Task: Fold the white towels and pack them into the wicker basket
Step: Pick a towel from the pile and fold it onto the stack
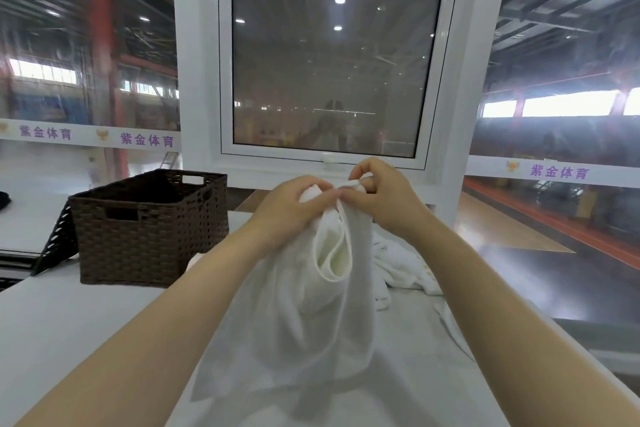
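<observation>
a person's two bare forearms reach forward over a pale grey tabletop (69,329). the left hand (291,208) and right hand (381,194) meet at chest height, each with fingers curled and pinching the top hem of a soft white terry towel (294,322), the two grips almost touching. the towel hangs down from them in loose, uneven folds, its lower end pooling on the table near the viewer; holding it up by the edge this way probably lets its weight pull it straight so the corners can be found before folding. behind it and to the right, a rumpled heap of more white towels (401,263) lies on the table, not yet folded. to the left, well apart from the hands, stands a dark brown rectangular woven wicker basket (145,239) with cut-out handles, open at the top and within easy reach for packing; its inside is too shadowed to tell what it holds. beyond the table is a white-framed window panel (337,59) with dark glass.
</observation>
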A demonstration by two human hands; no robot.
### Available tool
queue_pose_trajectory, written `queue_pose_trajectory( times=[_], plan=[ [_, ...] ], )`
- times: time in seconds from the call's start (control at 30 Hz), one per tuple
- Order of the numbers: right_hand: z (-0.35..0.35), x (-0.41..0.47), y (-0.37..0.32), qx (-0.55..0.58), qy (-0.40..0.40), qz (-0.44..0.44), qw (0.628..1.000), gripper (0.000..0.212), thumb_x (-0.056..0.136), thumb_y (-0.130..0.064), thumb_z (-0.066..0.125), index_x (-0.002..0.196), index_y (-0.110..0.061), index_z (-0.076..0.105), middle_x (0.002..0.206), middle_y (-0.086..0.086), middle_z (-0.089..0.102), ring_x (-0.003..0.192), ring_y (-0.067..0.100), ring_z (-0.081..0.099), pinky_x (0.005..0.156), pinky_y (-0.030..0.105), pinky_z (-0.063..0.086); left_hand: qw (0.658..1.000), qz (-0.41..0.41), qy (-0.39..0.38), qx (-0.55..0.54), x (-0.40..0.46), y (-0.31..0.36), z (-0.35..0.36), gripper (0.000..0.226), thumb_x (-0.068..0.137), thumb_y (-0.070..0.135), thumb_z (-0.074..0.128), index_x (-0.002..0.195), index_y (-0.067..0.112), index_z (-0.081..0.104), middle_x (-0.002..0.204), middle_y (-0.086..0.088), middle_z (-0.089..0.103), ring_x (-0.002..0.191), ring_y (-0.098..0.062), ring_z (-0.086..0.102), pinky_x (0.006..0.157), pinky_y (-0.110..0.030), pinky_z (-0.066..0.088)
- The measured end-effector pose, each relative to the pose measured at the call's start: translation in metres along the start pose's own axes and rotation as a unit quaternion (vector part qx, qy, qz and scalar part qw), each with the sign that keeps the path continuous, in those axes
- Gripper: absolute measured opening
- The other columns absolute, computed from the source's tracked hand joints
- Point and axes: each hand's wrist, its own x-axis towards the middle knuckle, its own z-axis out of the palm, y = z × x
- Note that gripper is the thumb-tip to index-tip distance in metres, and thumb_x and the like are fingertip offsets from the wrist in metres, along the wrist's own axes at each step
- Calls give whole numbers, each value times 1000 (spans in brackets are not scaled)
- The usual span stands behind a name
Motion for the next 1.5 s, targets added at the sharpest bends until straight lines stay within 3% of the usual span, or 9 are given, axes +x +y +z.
queue_pose_trajectory(
  times=[0.23, 0.43, 0.7, 0.87, 0.93, 1.07, 1.23, 1.37, 1.5],
  plan=[
    [11, -15, 12, -3, 12, 24, 1000, 16, 82, -35, 75, 86, -27, 62, 67, -3, 70, 70, 11, 63, 75, 41, 56, 993, -57, -90, 50, -1, 1, 2, 21, 79, 41, 70, 83, 21, 72, 85, 3, 74, 82, -18, 69, 76, -36, 55],
    [33, -68, 66, 74, -94, 103, 988, 17, 91, -37, 66, 104, -27, 70, 98, -10, 73, 90, 11, 70, 86, 40, 58, 999, -33, -1, 32, -4, 2, 1, 10, 88, 25, 64, 81, 25, 71, 75, 15, 68, 72, -6, 62, 66, -25, 48],
    [55, -140, 155, 70, -168, 263, 947, 20, 94, -33, 61, 92, -17, 73, 88, -5, 75, 83, 16, 71, 83, 34, 57, 995, -33, 94, -28, 7, 3, -12, 12, 90, 25, 61, 88, 19, 72, 87, 4, 70, 80, -12, 63, 76, -32, 52],
    [35, -139, 185, -111, -293, 274, 909, 19, 90, -23, 57, 103, -19, 71, 101, -4, 73, 90, 12, 65, 88, 34, 54, 995, -30, 97, -18, 7, -3, -12, 12, 92, 24, 60, 85, 26, 70, 84, 14, 68, 78, -5, 61, 72, -25, 49],
    [27, -121, 174, -180, -228, 221, 931, 25, 89, -13, 53, 104, -21, 72, 105, -7, 71, 95, 11, 62, 89, 29, 50, 997, -31, 74, -15, 8, -4, -8, 11, 91, 25, 61, 88, 24, 71, 83, 15, 68, 77, -3, 62, 71, -23, 49],
    [19, -76, 95, 85, 9, 134, 987, 17, 99, -21, 53, 103, -27, 68, 94, -14, 71, 88, 11, 67, 79, 27, 57, 999, -21, 28, 19, 7, -4, 6, 10, 90, 27, 63, 84, 24, 71, 80, 13, 69, 76, -6, 63, 72, -28, 50],
    [15, -38, 34, 24, 7, -1, 1000, 15, 93, -41, 61, 98, -29, 68, 93, -12, 70, 88, 8, 65, 78, 30, 53, 999, -1, 4, 40, 3, -1, 14, 15, 91, 32, 64, 79, 23, 69, 76, 11, 69, 75, -12, 65, 71, -36, 52],
    [9, -37, 54, 21, 83, 34, 996, 26, 91, -34, 60, 80, -11, 63, 73, 3, 60, 69, 14, 49, 68, 33, 40, 999, 1, 29, 20, -2, -10, -1, 18, 95, 34, 59, 86, 26, 72, 81, 24, 69, 79, 5, 61, 77, -24, 48],
    [-23, -42, 71, 119, 167, 126, 971, 47, 85, -51, 57, 89, -5, 65, 81, 1, 62, 77, 14, 53, 73, 34, 41, 991, -53, 108, -55, -11, -27, -31, 41, 100, 47, 43, 89, 14, 63, 87, 8, 64, 86, -13, 59, 84, -32, 44]
  ],
)
